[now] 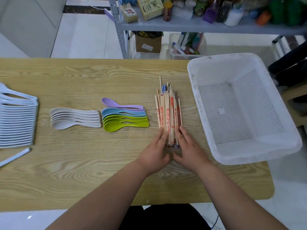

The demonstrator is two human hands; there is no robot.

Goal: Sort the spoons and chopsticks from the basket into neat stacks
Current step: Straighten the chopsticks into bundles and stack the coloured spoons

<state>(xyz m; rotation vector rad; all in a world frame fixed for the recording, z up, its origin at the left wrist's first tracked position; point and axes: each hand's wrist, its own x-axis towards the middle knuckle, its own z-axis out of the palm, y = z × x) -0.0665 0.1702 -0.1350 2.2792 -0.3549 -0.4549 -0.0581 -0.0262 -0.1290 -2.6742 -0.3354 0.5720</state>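
- Three spoon groups, one bundle and one basket on the tabletop (83, 171).
- Far left: long row of white spoons (18, 120), overlapped, handle ends to the right, partly cut off by the frame edge.
- Just below that row: one loose white spoon (15, 156) lying at an angle, apart from the row. Only its handle is in view.
- Next: off-white spoons (74, 117), nested and lying flat, bowls left, handles right.
- Just beside them: coloured spoons (124, 117), same orientation. Purple on the far side, blue in the middle, green nearest me. The farthest purple one sits slightly apart from the rest.
- Right of those: chopsticks (168, 113) in one flat bundle running away from me, most in red-printed sleeves, a few with blue. Far ends are uneven and one bare stick pokes out farthest.
- My left hand (154, 151) is at the bundle's near end, left side; fingers (162, 136) straight and together, pressed against the sticks.
- My right hand (189, 146) mirrors it on the right side; fingers (180, 135) straight, pressed against the sticks. Neither hand curls round anything. My thumbs partly hide the near ends.
- Far right: white perforated basket (192, 77), near the chopsticks but not touching. Its right side hangs past the tabletop edge.
- Behind: metal shelf (199, 25) with boxes and bottles, and a cardboard box (147, 43) on the floor under it.
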